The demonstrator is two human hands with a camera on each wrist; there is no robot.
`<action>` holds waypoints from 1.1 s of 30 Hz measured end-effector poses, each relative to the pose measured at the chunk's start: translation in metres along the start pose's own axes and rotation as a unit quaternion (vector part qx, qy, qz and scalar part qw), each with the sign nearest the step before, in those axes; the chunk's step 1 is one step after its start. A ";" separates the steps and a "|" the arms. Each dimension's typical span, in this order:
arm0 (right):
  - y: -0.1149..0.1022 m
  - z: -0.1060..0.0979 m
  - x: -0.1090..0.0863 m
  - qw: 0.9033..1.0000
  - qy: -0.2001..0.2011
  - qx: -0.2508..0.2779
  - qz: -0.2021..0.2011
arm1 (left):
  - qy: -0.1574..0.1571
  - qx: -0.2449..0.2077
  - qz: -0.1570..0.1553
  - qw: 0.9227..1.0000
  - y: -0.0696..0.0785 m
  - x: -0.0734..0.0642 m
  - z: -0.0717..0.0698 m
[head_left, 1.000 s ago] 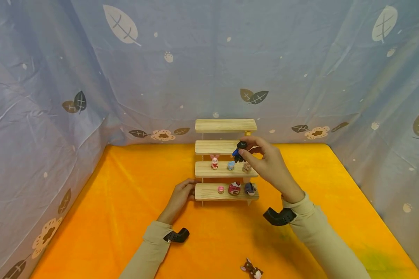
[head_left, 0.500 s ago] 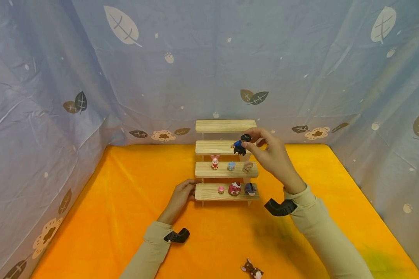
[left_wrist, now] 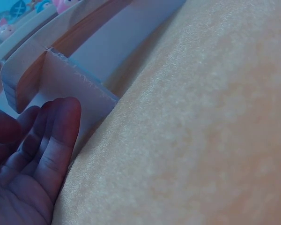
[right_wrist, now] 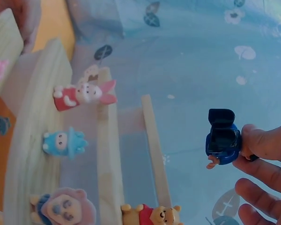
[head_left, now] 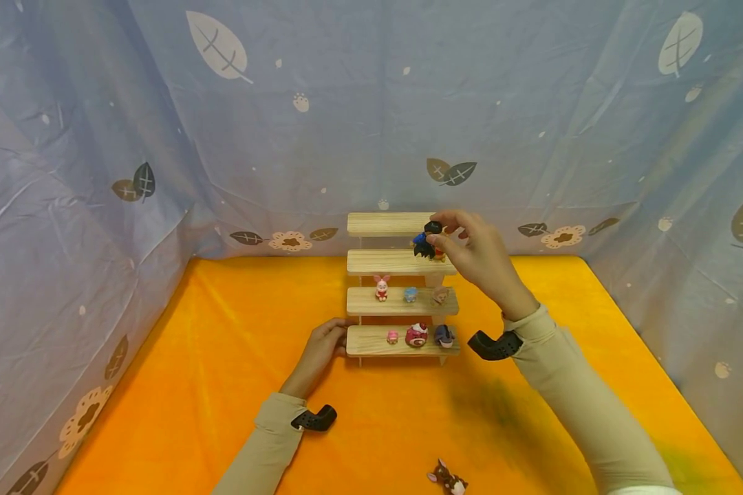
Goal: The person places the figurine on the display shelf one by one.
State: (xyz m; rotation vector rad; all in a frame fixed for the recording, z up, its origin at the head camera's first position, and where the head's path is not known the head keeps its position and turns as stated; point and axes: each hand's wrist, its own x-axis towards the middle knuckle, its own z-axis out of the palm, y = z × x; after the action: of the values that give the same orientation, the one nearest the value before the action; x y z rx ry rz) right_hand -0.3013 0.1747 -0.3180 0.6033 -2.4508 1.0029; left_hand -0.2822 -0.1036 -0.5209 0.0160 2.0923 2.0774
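Observation:
My right hand (head_left: 478,258) pinches a small figurine (right_wrist: 223,136) with black and blue parts between thumb and fingers. In the head view it is held before the upper tiers of a wooden stepped display stand (head_left: 371,261), near their right end. Just behind it, a Winnie-the-Pooh figurine (right_wrist: 152,215) in a red shirt is on the second tier from the top. At the lower left end of the stand, my left hand (head_left: 319,348) reaches alongside, its extended fingers (left_wrist: 64,123) right at the white side leg (left_wrist: 68,86).
The third tier down bears a Piglet figurine (head_left: 381,288), a light-blue figurine (head_left: 411,295) and a beige one (head_left: 439,295). Below are a small pink figurine (head_left: 393,337), a dark-red one (head_left: 416,335) and a grey-blue one (head_left: 444,335). A brown figurine (head_left: 448,477) lies on the orange cloth.
My right hand has risen with the black-and-blue figurine, from over the lower middle of the stand to before the upper tiers. The left hand has stayed in place.

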 end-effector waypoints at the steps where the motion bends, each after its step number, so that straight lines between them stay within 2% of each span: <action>1: 0.000 0.000 0.002 1.000 -0.002 -0.003 0.002 | -0.001 0.001 0.001 1.000 0.000 -0.001 0.000; 8: 0.001 0.004 0.014 1.000 -0.014 -0.024 0.014 | 0.000 0.002 0.002 1.000 -0.001 0.000 0.000; 16: 0.007 0.014 0.027 0.995 -0.019 -0.092 -0.016 | 0.000 -0.003 -0.003 1.000 0.000 0.001 0.000; 22: 0.011 0.022 0.031 0.995 -0.035 -0.096 -0.010 | -0.001 0.001 -0.004 1.000 0.000 -0.001 0.000; 33: 0.017 0.032 0.032 0.992 -0.051 -0.114 -0.025 | 0.002 -0.004 -0.011 1.000 0.001 -0.001 0.000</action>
State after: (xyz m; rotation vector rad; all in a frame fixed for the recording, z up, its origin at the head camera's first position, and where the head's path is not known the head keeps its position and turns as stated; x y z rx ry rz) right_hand -0.3437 0.1550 -0.3311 0.6477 -2.5771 0.6741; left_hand -0.2814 -0.1038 -0.5198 -0.0138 2.0774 2.0747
